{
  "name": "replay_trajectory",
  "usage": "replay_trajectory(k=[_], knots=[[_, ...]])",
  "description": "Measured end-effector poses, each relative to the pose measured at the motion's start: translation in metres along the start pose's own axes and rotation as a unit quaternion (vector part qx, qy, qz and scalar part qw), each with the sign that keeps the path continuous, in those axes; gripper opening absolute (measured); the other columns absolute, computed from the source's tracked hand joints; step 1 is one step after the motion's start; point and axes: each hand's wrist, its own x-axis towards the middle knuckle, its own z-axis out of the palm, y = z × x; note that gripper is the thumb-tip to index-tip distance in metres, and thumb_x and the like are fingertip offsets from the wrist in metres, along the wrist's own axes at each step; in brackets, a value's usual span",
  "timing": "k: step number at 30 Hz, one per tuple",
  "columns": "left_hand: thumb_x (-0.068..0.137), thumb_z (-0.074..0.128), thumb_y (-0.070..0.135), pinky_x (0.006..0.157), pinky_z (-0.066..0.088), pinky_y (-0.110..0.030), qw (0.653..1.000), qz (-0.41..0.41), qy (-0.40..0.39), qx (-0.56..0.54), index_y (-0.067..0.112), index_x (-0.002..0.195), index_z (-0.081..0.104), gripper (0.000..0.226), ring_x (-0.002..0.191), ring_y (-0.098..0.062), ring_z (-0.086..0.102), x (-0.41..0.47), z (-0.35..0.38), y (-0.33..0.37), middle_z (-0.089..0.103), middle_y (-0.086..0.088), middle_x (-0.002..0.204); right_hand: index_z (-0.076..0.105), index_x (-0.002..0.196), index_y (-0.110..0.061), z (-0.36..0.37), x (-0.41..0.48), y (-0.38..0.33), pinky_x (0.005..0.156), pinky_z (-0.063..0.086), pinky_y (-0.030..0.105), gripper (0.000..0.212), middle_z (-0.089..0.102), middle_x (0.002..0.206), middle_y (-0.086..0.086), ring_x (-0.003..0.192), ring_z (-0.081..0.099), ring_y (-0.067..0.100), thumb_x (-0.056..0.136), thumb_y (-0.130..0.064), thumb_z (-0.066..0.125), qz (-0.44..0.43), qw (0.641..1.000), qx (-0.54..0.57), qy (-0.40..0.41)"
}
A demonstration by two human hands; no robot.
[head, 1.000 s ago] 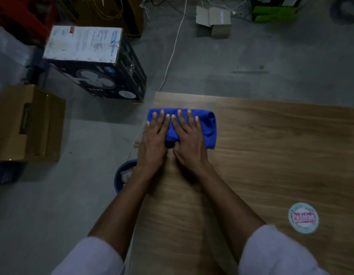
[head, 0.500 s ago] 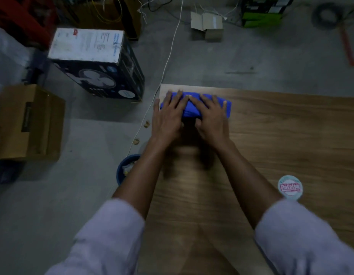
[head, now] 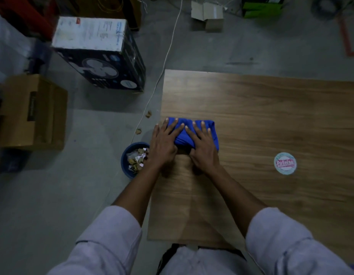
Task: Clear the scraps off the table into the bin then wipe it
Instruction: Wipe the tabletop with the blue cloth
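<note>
A: Wiping stage. The blue cloth (head: pixel 183 136) lies on the table (head: pixel 271 116) close to its left edge, with the bin (head: pixel 125 161) on the floor just beside that edge. The left hand (head: pixel 164 143) and the right hand (head: pixel 205 147) rest flat on the cloth, fingers straight and spread, pressing down. Nothing is pinched.

B: Main risk, then: only downward pressure keeps the cloth under the palms. A stroke carried too far left could push it over the edge, probably into the bin.

A: Second risk: it is a thick folded pad. Uneven pressure from the two hands could bunch it or open a fold, so parts of the wood get skipped.

B: Third: floor scraps (head: pixel 148 114) lie beside the white cable (head: pixel 162 64), outside the bin. They are likely to be overlooked. The round sticker (head: pixel 285 163) further right might snag a cloth edge.

A: Cloth appearance: bright blue, soft, folded to a rough rectangle, creased between the hands, with a rounded fold at its right end
</note>
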Motion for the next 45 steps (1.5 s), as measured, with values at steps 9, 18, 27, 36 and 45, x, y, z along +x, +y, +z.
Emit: replay_trajectory(k=[9, 18, 27, 36, 45], knots=[[0.093, 0.053, 0.022, 0.122, 0.015, -0.049, 0.994, 0.021, -0.07, 0.082, 0.029, 0.145, 0.047, 0.052, 0.134, -0.025, 0.047, -0.066, -0.021, 0.014, 0.057, -0.003, 0.143, 0.053, 0.145, -0.029, -0.038, -0.068, -0.038, 0.109, 0.04, 0.039, 0.069, 0.059, 0.142, 0.007, 0.131, 0.053, 0.032, 0.078, -0.013, 0.062, 0.056, 0.993, -0.039, -0.099], [0.095, 0.056, 0.015, 0.127, -0.001, -0.044, 0.992, 0.015, -0.052, 0.112, 0.021, 0.163, 0.0, 0.089, 0.158, -0.026, -0.009, -0.056, 0.02, 0.009, -0.008, -0.006, 0.171, 0.025, 0.159, -0.029, -0.008, -0.048, -0.008, 0.124, 0.004, 0.056, 0.094, 0.012, 0.169, 0.003, 0.155, 0.0, 0.035, 0.077, -0.009, 0.067, 0.028, 0.988, -0.124, -0.091], [0.097, 0.05, 0.018, 0.127, -0.006, -0.043, 0.99, 0.029, -0.07, 0.119, 0.023, 0.163, 0.012, 0.077, 0.158, -0.024, 0.001, -0.15, 0.036, 0.017, 0.005, -0.005, 0.172, 0.034, 0.156, -0.025, 0.014, -0.153, -0.033, 0.124, 0.007, 0.051, 0.092, 0.024, 0.166, 0.003, 0.155, 0.009, 0.034, 0.073, -0.007, 0.07, 0.037, 0.992, -0.089, -0.086], [0.088, 0.058, 0.015, 0.128, 0.002, -0.046, 0.992, 0.056, 0.036, 0.104, 0.021, 0.161, 0.023, 0.081, 0.156, -0.03, 0.013, -0.119, -0.012, 0.025, 0.017, -0.012, 0.169, 0.053, 0.145, -0.024, -0.045, -0.113, -0.058, 0.115, 0.031, 0.052, 0.07, 0.047, 0.153, 0.005, 0.144, 0.038, 0.029, 0.077, -0.014, 0.063, 0.037, 0.993, -0.109, 0.037], [0.089, 0.051, -0.006, 0.126, -0.001, -0.033, 0.997, 0.034, -0.06, -0.042, 0.013, 0.16, 0.025, 0.078, 0.158, -0.026, 0.002, -0.16, 0.043, 0.006, 0.01, -0.007, 0.17, 0.021, 0.16, -0.025, 0.019, -0.166, -0.05, 0.125, 0.011, 0.05, 0.085, 0.011, 0.169, 0.002, 0.156, 0.004, 0.029, 0.089, -0.022, 0.067, 0.086, 0.978, -0.156, -0.104]])
